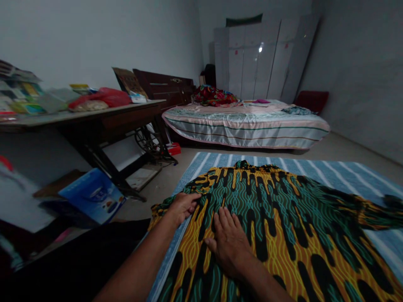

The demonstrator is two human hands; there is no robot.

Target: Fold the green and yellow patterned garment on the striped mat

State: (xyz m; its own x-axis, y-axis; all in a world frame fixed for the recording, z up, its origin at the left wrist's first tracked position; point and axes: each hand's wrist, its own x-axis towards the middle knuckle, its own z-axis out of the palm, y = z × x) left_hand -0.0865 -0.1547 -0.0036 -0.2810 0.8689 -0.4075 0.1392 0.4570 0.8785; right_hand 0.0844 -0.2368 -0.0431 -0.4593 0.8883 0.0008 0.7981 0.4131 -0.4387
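Observation:
A long-sleeved shirt [261,209] with a wavy yellow, green and black pattern is spread out, its collar at the far end. Its right sleeve [374,212] stretches out to the side, while the left sleeve lies bunched close to the body of the shirt. My left hand [184,206] is closed at the shirt's left edge by that sleeve, fingers curled on the fabric. Flat on the shirt's left half rests my right hand [231,239], fingers extended. Under the shirt is a blue and white striped sheet [340,165].
Beyond the sheet stands a bed [245,126] with a red floral blanket [215,95], then a white wardrobe [248,58]. To the left is a sewing-machine table [126,110] loaded with bags and packages. A blue box [94,197] sits beneath it.

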